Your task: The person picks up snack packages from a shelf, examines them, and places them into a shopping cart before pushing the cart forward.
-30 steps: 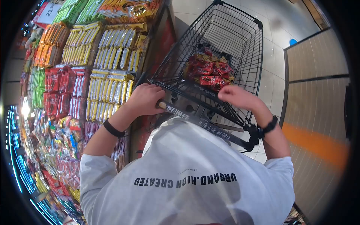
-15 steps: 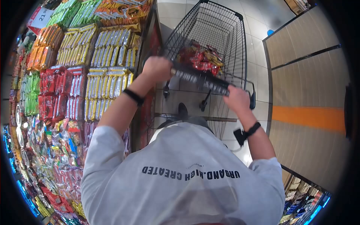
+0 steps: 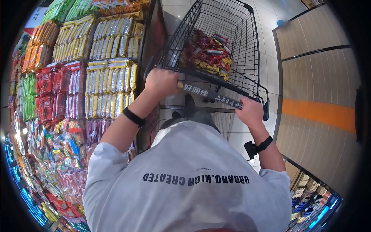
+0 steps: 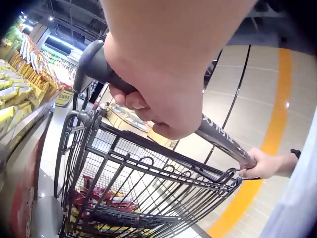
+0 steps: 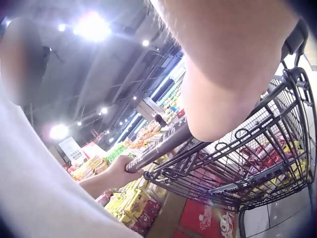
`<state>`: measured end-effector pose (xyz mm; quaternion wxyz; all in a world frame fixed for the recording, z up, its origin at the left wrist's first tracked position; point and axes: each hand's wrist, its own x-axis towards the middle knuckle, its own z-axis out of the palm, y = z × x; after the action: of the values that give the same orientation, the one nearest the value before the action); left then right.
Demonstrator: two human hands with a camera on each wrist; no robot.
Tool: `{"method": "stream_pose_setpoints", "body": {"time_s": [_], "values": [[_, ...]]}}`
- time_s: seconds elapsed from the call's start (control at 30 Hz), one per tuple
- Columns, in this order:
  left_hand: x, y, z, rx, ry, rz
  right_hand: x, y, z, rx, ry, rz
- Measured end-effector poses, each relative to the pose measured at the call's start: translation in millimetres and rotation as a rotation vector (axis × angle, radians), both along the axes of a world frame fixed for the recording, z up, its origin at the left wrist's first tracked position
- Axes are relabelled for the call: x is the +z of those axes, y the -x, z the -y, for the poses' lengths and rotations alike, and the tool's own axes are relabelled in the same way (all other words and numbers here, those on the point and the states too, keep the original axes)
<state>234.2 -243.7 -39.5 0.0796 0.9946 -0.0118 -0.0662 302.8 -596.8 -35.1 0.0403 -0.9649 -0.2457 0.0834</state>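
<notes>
My left hand [image 3: 160,82] grips the left end of the shopping cart's dark handle bar [image 3: 208,94], which has white Chinese lettering. At the other end of the bar, the right hand [image 3: 250,112] holds on too. In the left wrist view, the left fingers curl round the bar, and the right hand [image 4: 265,163] shows farther along it. Ahead of both hands is the black wire cart [image 3: 254,50]. A loose heap of red and yellow snack packets [image 3: 208,54] lies inside it, toward the handle end.
To the left runs a display of packaged snacks [image 3: 110,79] in yellow, red, green and orange rows, with a price sign [image 3: 34,17] at its far end. A panelled surface [image 3: 313,69] with an orange stripe [image 3: 317,116] borders the right side. Tiled floor shows around the cart.
A second ago the right hand was off the handle, raised near the basket's rear; it came down onto the bar and now grips it. The cart has swung straighter ahead of the body.
</notes>
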Motion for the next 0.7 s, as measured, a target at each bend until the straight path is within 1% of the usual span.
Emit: {"method": "stream_pose_setpoints", "body": {"time_s": [0.1,0.23,0.37,0.4,0.43,0.47,0.53,0.63,0.7], "values": [[-3.8,5.6,-1.5,-0.004,0.024,0.034,-0.3,1.0,-0.3,0.025,-0.039,0.021],[-0.6,-9.6,-1.5,-0.027,0.000,0.078,-7.2,-16.1,1.1,0.051,-0.054,0.068],[3.4,-59.5,-4.6,0.024,-0.052,-0.012,-7.0,-62.7,-9.8,-0.004,0.027,0.143],[13.8,-72.4,-2.7,0.038,-0.057,-0.040,-5.9,-77.7,-13.1,-0.026,0.025,0.142],[15.0,-86.1,-3.1,0.051,-0.058,-0.011,-4.5,-93.8,-17.1,-0.044,0.023,0.142],[0.9,-102.4,-9.2,0.047,-0.032,0.098,-3.2,-110.6,-21.0,-0.035,0.021,0.153],[5.7,-123.2,-9.5,0.060,-0.023,0.078,0.7,-129.9,-27.2,-0.083,0.013,0.128],[6.9,-124.7,-10.8,0.061,-0.015,0.064,5.6,-131.7,-26.7,-0.058,0.035,0.108],[9.1,-106.6,-6.1,0.079,-0.047,0.016,7.2,-123.4,-27.7,-0.050,0.052,0.096]]}}
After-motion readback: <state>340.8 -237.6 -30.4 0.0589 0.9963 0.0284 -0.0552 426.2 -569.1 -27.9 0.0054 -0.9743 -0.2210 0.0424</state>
